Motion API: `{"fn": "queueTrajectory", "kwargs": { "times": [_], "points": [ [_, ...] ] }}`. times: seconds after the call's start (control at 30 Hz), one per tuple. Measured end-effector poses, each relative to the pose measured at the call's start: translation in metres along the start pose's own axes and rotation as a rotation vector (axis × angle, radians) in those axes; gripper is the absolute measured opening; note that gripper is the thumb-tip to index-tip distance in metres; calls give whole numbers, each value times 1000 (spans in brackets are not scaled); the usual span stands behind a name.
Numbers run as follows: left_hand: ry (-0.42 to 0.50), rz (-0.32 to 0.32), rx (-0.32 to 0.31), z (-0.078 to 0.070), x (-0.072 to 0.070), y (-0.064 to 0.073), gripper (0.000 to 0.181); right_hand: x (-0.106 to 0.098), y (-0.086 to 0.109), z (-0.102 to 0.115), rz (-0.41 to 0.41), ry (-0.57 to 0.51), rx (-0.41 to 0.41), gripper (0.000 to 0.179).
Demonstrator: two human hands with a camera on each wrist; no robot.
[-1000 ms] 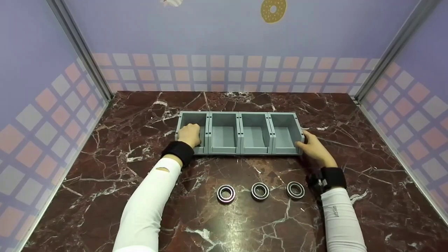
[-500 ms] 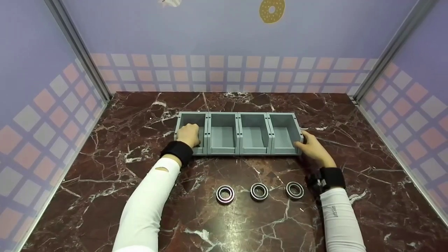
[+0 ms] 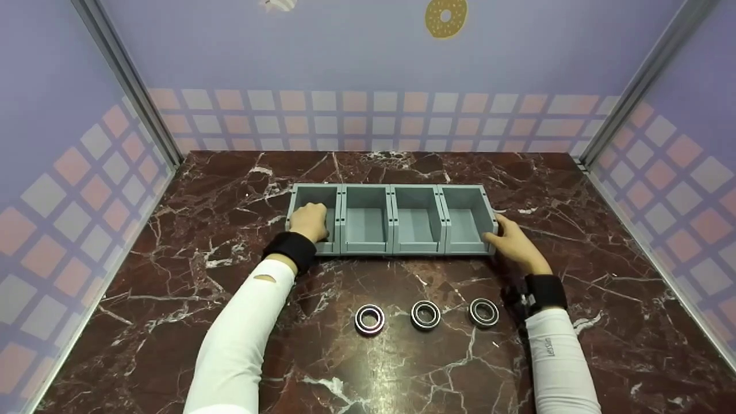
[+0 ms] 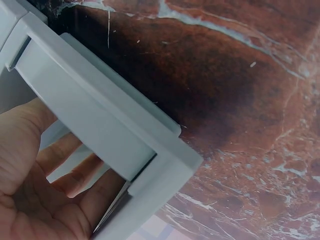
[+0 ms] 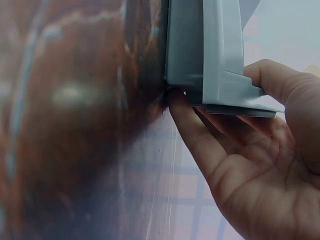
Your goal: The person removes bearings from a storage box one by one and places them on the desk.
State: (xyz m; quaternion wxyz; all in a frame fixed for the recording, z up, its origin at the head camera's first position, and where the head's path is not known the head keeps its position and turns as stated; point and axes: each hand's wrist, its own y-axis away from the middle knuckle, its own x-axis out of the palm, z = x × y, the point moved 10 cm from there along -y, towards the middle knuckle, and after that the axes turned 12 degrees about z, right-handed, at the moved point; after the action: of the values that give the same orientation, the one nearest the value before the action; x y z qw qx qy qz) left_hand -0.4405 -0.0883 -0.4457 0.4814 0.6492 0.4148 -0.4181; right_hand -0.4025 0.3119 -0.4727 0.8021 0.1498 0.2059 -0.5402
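Observation:
A row of several joined grey-green storage bins (image 3: 368,227) stands on the marble-patterned tabletop. My left hand (image 3: 309,221) reaches over the front lip of the leftmost bin. In the left wrist view its fingers (image 4: 75,175) bend down inside, and the front panel (image 4: 90,105) hides their tips, so whether they hold anything is unseen. My right hand (image 3: 512,238) grips the right end wall of the row, thumb inside the rightmost bin and fingers outside. In the right wrist view, one finger (image 5: 195,135) reaches below the bin's lower edge (image 5: 187,75).
Three metal ring bearings lie in front of the bins: a left one (image 3: 370,319), a middle one (image 3: 425,315) and a right one (image 3: 484,313). Patterned panels enclose the tabletop (image 3: 230,345) at the back (image 3: 368,52) and both sides.
Both hands and the bins keep their places. The whole head view has shifted very slightly; the bearings lie as before.

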Motion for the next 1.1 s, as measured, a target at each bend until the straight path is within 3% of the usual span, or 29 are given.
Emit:
{"fn": "queueTrajectory", "kwargs": {
  "times": [0.23, 1.1],
  "points": [
    [-1, 10, 2, -1, 0, 0, 21, -1, 1, 3, 0, 1, -18, 50],
    [-14, -63, 61, -10, -27, 14, 19, 2, 2, 2, 22, -45, 4, 53]
  ]
}}
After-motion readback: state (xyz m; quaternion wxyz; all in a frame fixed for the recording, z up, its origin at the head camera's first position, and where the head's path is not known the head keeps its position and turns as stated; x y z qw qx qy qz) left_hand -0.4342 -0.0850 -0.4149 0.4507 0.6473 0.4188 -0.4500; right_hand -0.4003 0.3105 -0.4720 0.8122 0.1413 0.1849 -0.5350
